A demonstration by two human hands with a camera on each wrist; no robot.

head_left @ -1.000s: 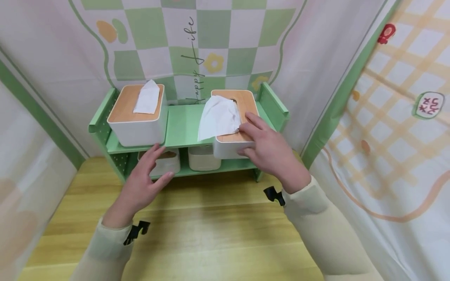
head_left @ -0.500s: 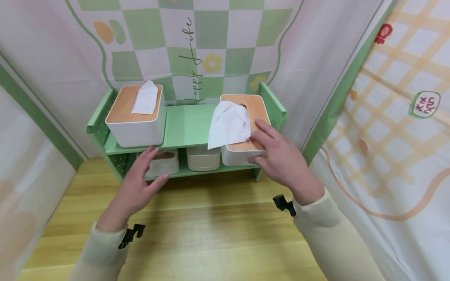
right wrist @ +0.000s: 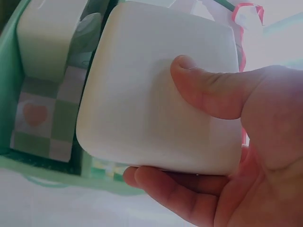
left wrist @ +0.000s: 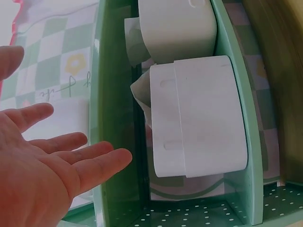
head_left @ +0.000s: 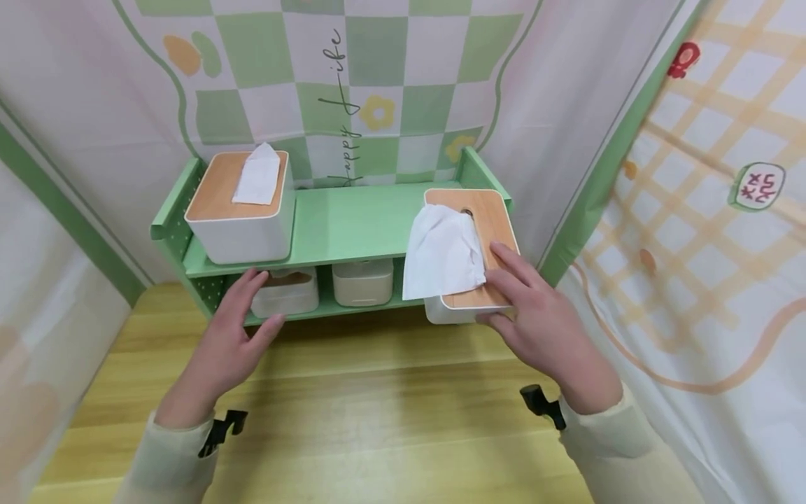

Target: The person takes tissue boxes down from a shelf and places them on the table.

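My right hand (head_left: 550,325) grips a white tissue box (head_left: 462,313) with a wood-look lid, off the front right of the green shelf. A white tissue (head_left: 441,255) hangs over its lid. In the right wrist view, the thumb lies across the box's white face (right wrist: 137,99) and fingers curl along another side. My left hand (head_left: 220,350) holds nothing; its fingers are spread just before the shelf's left part. Behind them on the lower level sits a smaller white tissue box (head_left: 286,297). The left wrist view shows the hand's palm beside this box (left wrist: 203,118).
A green two-level shelf (head_left: 352,220) stands on a wooden surface (head_left: 371,420). Another white tissue box (head_left: 242,238) with a wood-look lid occupies its upper left. A cream box (head_left: 363,285) sits on the lower level. Patterned cloth (head_left: 371,56) hangs behind and at the sides.
My right hand has carried the tissue box from over the shelf's upper right toward me and to the right. The left hand has shifted slightly left and nearer.
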